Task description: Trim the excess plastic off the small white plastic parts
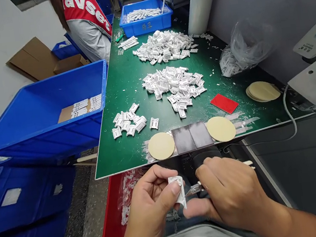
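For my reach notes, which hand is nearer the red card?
Right. The right hand is in front of the table, roughly in line with the red card; the left hand is also in front, but farther left.

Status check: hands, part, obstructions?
Left hand pinching white part. Right hand gripping metal-tipped tool, tip near part's edge. Nothing visibly in the way.

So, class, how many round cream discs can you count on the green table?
At least 4: one disc left of the dark plates, another disc right of them, and an overlapping stack of at least two farther right, where more may be hidden.
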`<state>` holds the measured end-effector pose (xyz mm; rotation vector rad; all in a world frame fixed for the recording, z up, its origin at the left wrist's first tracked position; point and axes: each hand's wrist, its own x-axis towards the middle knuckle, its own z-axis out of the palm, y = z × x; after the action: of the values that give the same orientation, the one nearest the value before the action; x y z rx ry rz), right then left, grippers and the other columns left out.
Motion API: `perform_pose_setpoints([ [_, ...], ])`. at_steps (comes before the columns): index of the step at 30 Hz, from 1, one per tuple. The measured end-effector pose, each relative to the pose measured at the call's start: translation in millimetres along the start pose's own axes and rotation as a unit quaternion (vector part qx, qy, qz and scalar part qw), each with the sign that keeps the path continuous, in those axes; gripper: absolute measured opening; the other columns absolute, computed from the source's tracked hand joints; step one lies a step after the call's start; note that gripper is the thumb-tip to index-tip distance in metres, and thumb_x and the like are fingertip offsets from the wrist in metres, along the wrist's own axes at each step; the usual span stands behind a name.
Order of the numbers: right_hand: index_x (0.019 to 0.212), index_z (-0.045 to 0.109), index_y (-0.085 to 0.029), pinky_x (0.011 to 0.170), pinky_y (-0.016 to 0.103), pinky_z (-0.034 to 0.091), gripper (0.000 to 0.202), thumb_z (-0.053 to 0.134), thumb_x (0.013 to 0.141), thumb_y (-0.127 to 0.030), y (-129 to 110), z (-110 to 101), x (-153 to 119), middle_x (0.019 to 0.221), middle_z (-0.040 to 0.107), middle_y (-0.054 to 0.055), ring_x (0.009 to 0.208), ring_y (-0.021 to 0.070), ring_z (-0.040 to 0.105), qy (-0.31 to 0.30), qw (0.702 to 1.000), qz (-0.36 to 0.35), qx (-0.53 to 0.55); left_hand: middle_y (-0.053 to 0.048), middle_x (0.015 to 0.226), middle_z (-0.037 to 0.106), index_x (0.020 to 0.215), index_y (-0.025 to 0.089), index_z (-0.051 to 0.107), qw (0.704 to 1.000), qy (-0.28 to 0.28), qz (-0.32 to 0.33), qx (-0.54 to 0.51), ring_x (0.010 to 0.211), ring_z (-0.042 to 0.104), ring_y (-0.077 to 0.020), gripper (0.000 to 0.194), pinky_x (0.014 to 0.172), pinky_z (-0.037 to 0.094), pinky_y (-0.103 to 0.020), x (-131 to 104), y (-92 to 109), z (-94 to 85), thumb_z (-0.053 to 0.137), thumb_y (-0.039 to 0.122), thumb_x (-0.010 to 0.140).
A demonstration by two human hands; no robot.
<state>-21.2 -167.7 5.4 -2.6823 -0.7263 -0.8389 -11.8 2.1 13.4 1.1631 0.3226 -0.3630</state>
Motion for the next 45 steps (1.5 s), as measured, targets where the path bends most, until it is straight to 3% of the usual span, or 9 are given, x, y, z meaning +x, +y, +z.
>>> perform_pose_setpoints([
  [19,0.057,0.045,-0.022,0.054,0.037,0.016,0.056,0.028,0.097,-0.057,-1.8,2.7,-1.7,0.051,0.038,0.001,0.052,0.0179,0.028,0.028,0.999,-0.011,-0.011,0.001,0.064,0.062,0.075,0.017,0.066,1.0,0.014,0.006,-0.01,0.051,0.05,-0.0057,0.029,0.048,0.04,-0.016,1.1,0.6,3.4,0.086,0.032,0.06],
  [24,0.058,0.047,-0.02,0.052,0.035,0.018,0.058,0.031,0.097,-0.059,-0.3,5.0,-3.7,0.051,0.04,0.0,0.05,0.0152,0.032,0.025,0.995,-0.016,0.094,0.002,0.066,0.061,0.076,0.017,0.066,1.0,0.018,0.016,-0.006,0.051,0.049,-0.006,0.028,0.045,0.042,-0.015,3.0,-2.4,2.9,0.085,0.033,0.062],
  [26,0.068,0.053,-0.017,0.052,0.031,0.024,0.055,0.035,0.096,-0.061,-1.3,3.8,-3.6,0.057,0.045,-0.002,0.052,0.0124,0.038,-0.01,0.972,0.024,0.234,0.002,0.069,0.062,0.078,0.018,0.066,0.999,0.018,0.036,0.016,0.054,0.051,-0.0067,0.024,0.047,0.043,-0.014,3.9,-5.9,0.0,0.083,0.032,0.066],
  [31,0.079,0.051,-0.019,0.051,0.022,0.028,0.029,0.041,0.1,-0.035,-7.3,-2.4,0.5,0.062,0.039,-0.007,0.055,0.0076,0.033,-0.201,0.788,0.239,0.53,-0.004,0.093,0.068,0.095,0.023,0.071,0.993,-0.07,0.09,0.024,0.083,0.062,-0.0129,0.023,0.073,0.051,-0.018,5.9,-13.2,-7.4,0.077,0.033,0.076],
  [33,0.076,0.048,-0.02,0.052,0.022,0.027,0.029,0.041,0.1,-0.035,-8.9,-3.4,0.3,0.064,0.037,-0.007,0.057,0.0082,0.03,-0.218,0.758,0.263,0.555,-0.004,0.099,0.067,0.094,0.023,0.071,0.99,-0.116,0.076,0.004,0.087,0.062,-0.0141,0.019,0.076,0.05,-0.02,7.2,-13.7,-7.8,0.075,0.032,0.078],
  [35,0.076,0.046,-0.02,0.053,0.022,0.028,0.024,0.043,0.098,-0.028,-8.8,-3.3,-1.8,0.065,0.039,-0.007,0.057,0.0076,0.032,-0.209,0.776,0.24,0.545,-0.002,0.095,0.066,0.088,0.023,0.07,0.987,-0.15,0.051,-0.031,0.083,0.061,-0.0125,0.013,0.074,0.048,-0.02,8.7,-13.3,-7.3,0.075,0.029,0.078],
  [39,0.086,0.051,-0.018,0.056,0.023,0.032,0.007,0.047,0.091,-0.019,-3.4,-2.8,-6.6,0.068,0.048,-0.005,0.057,0.008,0.041,-0.083,0.904,0.14,0.396,0.001,0.08,0.06,0.084,0.021,0.065,0.977,-0.181,-0.009,-0.111,0.072,0.053,-0.0097,0.013,0.066,0.043,-0.02,10.6,-12.7,-6.7,0.073,0.03,0.08],
  [41,0.09,0.053,-0.016,0.057,0.026,0.032,0.017,0.048,0.094,-0.032,-0.2,-2.5,-6.9,0.069,0.051,-0.002,0.057,0.0106,0.044,-0.036,0.948,0.077,0.307,0.001,0.078,0.059,0.083,0.02,0.063,0.97,-0.2,-0.03,-0.137,0.071,0.051,-0.0097,0.013,0.066,0.041,-0.021,10.6,-12.7,-6.5,0.072,0.029,0.081],
  [45,0.076,0.055,-0.017,0.053,0.031,0.025,0.053,0.036,0.095,-0.063,2.2,-0.7,-4.7,0.06,0.048,-0.001,0.053,0.0143,0.041,0.003,0.985,0.014,0.174,0.001,0.077,0.059,0.082,0.019,0.062,0.962,-0.21,-0.045,-0.168,0.072,0.052,-0.0094,0.012,0.069,0.041,-0.021,9.6,-12.5,-5.1,0.072,0.026,0.082],
])
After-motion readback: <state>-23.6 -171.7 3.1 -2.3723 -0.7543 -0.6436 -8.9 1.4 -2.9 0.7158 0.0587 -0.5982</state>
